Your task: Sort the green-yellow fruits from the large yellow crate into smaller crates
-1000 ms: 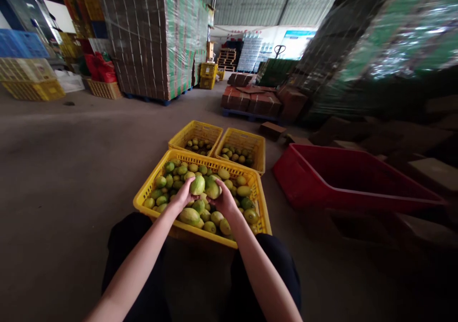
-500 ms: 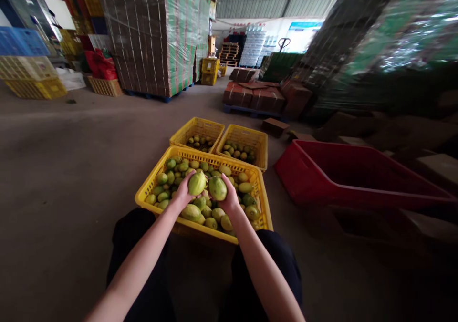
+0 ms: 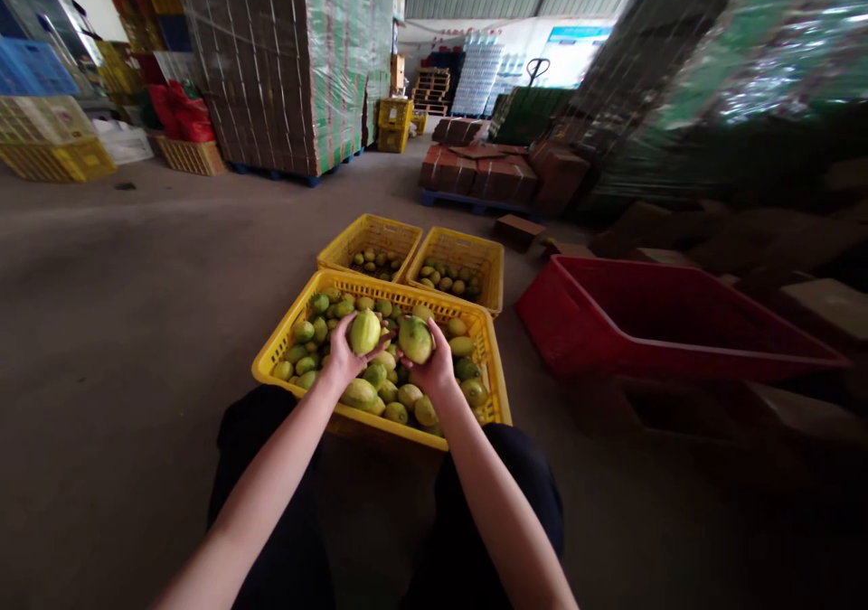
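Observation:
A yellow-green lemon (image 3: 365, 332) rests in my left hand (image 3: 344, 361), the fingers curled beneath and around it. My right hand (image 3: 438, 368) holds a second, greener lemon (image 3: 416, 339) with the thumb along its side. Both hands are close together above a yellow plastic crate (image 3: 500, 370) that stands before my knees. Many loose green and yellow lemons (image 3: 359, 395) lie in this crate, partly hidden by my hands. Just behind it stand two more yellow crates, a left one (image 3: 330, 255) and a right one (image 3: 496, 276), each with a layer of lemons at the bottom.
To the right stands a red tub (image 3: 566, 321), with cardboard boxes (image 3: 827, 312) around it. Flattened brown cartons (image 3: 502, 179) lie on a blue pallet ahead. Wrapped pallet stacks (image 3: 250, 68) rise at left and right. Stacked crates (image 3: 47, 122) stand far left on the concrete floor (image 3: 122, 303).
Both lemons have turned in my hands, and the hands have moved slightly apart. The whole view has shifted a little, so the surroundings sit higher and further left.

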Demonstrator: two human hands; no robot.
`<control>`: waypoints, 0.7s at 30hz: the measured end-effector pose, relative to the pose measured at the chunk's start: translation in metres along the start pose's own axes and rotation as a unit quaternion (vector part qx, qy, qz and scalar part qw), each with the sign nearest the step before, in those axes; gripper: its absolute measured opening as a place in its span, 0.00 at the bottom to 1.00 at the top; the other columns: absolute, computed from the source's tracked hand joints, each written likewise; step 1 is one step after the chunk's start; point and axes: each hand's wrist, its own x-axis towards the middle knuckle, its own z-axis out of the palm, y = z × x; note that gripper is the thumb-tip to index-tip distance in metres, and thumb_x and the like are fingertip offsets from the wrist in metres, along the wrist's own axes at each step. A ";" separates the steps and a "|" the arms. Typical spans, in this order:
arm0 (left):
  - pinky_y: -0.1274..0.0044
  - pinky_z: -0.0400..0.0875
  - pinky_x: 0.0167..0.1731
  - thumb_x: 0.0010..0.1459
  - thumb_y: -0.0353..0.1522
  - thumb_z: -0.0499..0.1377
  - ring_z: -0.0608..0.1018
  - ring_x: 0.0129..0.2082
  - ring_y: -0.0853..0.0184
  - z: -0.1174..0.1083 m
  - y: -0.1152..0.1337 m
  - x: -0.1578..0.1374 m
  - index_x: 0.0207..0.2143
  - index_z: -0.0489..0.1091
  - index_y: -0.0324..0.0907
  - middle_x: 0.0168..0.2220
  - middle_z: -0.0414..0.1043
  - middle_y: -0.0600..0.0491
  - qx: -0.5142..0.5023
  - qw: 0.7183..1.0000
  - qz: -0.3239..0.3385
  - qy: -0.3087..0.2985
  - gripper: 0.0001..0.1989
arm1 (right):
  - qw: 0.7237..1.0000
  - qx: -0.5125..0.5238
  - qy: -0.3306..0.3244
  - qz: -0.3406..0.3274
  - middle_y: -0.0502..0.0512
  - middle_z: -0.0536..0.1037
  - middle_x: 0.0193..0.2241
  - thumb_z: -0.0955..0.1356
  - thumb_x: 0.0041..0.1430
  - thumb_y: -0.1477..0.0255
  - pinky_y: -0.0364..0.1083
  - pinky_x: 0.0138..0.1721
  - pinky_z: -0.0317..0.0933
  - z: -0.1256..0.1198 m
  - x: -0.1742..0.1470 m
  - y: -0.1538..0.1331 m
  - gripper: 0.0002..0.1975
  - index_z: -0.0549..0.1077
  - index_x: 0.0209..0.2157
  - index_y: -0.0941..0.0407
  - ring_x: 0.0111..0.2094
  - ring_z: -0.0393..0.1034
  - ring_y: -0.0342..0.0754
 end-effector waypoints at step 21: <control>0.80 0.75 0.30 0.67 0.43 0.52 0.82 0.34 0.67 0.054 0.114 0.029 0.48 0.72 0.42 0.43 0.79 0.44 0.352 0.928 0.040 0.115 0.17 | 0.996 -0.038 0.059 -0.063 0.54 0.78 0.27 0.71 0.46 0.56 0.50 0.23 0.71 -0.039 -0.030 -0.030 0.14 0.71 0.30 0.49 0.28 0.75 0.53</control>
